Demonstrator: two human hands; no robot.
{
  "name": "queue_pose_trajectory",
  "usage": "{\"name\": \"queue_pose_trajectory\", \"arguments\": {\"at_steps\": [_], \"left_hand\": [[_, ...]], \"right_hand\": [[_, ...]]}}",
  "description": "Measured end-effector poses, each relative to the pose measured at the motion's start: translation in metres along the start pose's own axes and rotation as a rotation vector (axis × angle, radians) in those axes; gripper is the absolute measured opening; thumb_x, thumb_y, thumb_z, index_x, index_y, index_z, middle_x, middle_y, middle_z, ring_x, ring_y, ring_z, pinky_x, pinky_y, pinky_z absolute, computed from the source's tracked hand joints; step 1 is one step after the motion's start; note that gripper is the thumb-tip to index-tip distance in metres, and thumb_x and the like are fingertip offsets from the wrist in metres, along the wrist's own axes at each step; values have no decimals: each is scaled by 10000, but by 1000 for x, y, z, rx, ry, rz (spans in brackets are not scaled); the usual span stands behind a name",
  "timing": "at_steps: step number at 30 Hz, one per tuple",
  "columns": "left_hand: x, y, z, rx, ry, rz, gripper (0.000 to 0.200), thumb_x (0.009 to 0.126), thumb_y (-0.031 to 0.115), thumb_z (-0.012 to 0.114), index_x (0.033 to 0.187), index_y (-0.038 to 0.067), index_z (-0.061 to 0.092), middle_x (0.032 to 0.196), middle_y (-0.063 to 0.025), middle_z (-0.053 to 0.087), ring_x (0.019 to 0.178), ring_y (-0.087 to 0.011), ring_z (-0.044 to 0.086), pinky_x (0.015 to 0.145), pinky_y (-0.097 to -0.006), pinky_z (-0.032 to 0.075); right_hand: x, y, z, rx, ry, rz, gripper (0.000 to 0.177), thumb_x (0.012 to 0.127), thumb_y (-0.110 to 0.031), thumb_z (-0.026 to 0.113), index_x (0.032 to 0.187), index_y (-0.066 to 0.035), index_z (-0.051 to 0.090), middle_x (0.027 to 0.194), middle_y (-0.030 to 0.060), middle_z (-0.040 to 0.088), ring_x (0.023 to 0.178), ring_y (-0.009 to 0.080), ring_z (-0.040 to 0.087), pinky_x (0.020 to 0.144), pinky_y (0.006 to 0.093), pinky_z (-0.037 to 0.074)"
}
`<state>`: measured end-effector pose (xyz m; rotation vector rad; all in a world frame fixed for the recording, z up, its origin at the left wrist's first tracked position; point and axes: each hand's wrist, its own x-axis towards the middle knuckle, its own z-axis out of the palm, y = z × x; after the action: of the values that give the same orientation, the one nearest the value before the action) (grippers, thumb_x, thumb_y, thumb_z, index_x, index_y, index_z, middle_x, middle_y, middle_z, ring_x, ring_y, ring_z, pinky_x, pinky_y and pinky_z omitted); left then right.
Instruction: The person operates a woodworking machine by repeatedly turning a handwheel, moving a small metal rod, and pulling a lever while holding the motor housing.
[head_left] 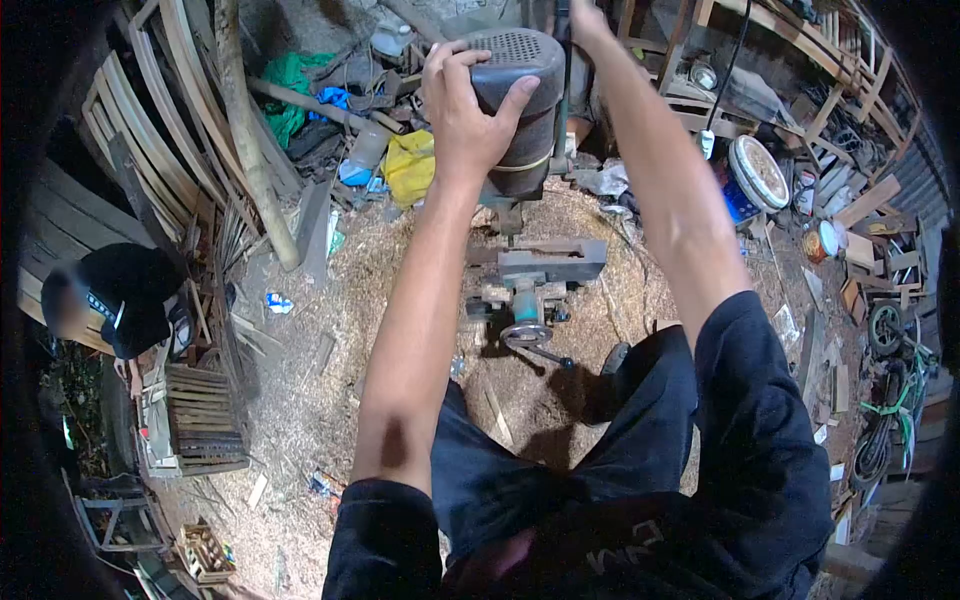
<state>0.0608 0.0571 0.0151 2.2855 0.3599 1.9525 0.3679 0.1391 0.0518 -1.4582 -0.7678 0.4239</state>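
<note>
Both arms stretched forward, left hand [468, 105] clamped with fingers curled, right hand [584, 17] raised higher, half out of frame.

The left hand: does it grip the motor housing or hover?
Gripping: left hand lies on the motor housing, thumb and fingers clasping it.

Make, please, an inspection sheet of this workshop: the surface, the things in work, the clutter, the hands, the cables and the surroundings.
Surface: sawdust floor, strewn with shavings and wood offcuts.
Job's things: grey motor housing on top of a standing machine; its machine table and handwheel are below.
Clutter: yellow bag, green bag, blue bucket, wooden crate.
Hands: left hand grips the motor housing; right hand reaches up at the picture's top edge, grip unclear.
Cables: black cable hangs at upper right.
Surroundings: another person in black at left; bicycle at right; wooden slats stacked at upper left.
</note>
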Motion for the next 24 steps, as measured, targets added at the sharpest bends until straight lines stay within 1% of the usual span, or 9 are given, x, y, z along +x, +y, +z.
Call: {"name": "queue_pose_trajectory", "arguments": {"at_steps": [4, 11, 13, 14, 16, 18, 19, 21, 24], "left_hand": [[1, -4, 0, 2, 13, 23, 560, 811, 411, 768, 1142, 30, 525, 1255, -225, 477, 1221, -396, 433, 1044, -486, 338], [-16, -3, 1, -13, 28, -13, 578, 818, 424, 759, 1169, 43, 503, 1295, -234, 447, 1230, -408, 428, 1045, -504, 339], [-19, -2, 5, -13, 48, -50, 602, 802, 458, 761, 1178, 66, 501, 1312, -228, 439, 1234, -422, 429, 1030, -530, 340], [-23, 1, 5, -37, 51, -76, 595, 817, 445, 748, 1205, 73, 493, 1343, -238, 420, 1257, -433, 411, 1043, -537, 329], [-30, 11, 3, -86, 52, -130, 583, 846, 420, 722, 1260, 89, 478, 1405, -258, 382, 1304, -455, 375, 1068, -552, 305], [-40, 21, -4, -50, 8, -199, 588, 881, 348, 697, 1328, 63, 443, 1465, -303, 306, 1366, -467, 312, 1109, -506, 288], [-44, 26, -6, -33, -15, -233, 593, 898, 312, 684, 1363, 50, 425, 1494, -326, 268, 1397, -473, 281, 1130, -483, 279], [-47, 30, -13, -34, -74, -255, 637, 911, 341, 641, 1440, 113, 369, 1535, -306, 215, 1408, -485, 261, 1117, -566, 253], [-54, 39, -21, -15, -162, -305, 700, 927, 359, 598, 1520, 163, 282, 1568, -295, 156, 1421, -486, 245, 1094, -655, 221]], "right_hand": [[-28, -54, -4, 174, 41, 8, 667, 926, -651, 414, 985, -9, 587, 936, 182, 586, 898, 283, 551, 784, 371, 432], [-114, -79, -13, 360, 62, -2, 528, 994, -540, 378, 773, -106, 582, 682, 83, 573, 621, 226, 553, 592, 334, 447], [-156, -93, -23, 457, -172, -62, 531, 1000, -527, 357, 652, -144, 477, 535, 13, 450, 458, 170, 430, 482, 309, 366], [-164, -88, -27, 492, -235, -114, 503, 1004, -478, 362, 680, -122, 510, 567, 37, 487, 500, 182, 472, 518, 316, 390], [-181, -78, -32, 518, -276, -134, 489, 1003, -449, 369, 671, -116, 502, 560, 37, 479, 499, 182, 470, 514, 317, 380], [-204, -75, -35, 532, -300, -135, 458, 993, -385, 402, 654, -95, 503, 545, 33, 469, 489, 171, 460, 497, 314, 356], [-215, -74, -33, 485, -220, -159, 454, 990, -371, 413, 648, -88, 507, 545, 32, 474, 489, 166, 461, 498, 311, 357], [-230, -68, -28, 386, -65, -207, 445, 983, -343, 435, 637, -74, 513, 546, 32, 484, 489, 158, 463, 501, 306, 359], [-240, -55, -30, 306, -47, -341, 412, 973, -266, 457, 624, -57, 520, 560, 42, 512, 497, 141, 473, 505, 300, 363]]}}
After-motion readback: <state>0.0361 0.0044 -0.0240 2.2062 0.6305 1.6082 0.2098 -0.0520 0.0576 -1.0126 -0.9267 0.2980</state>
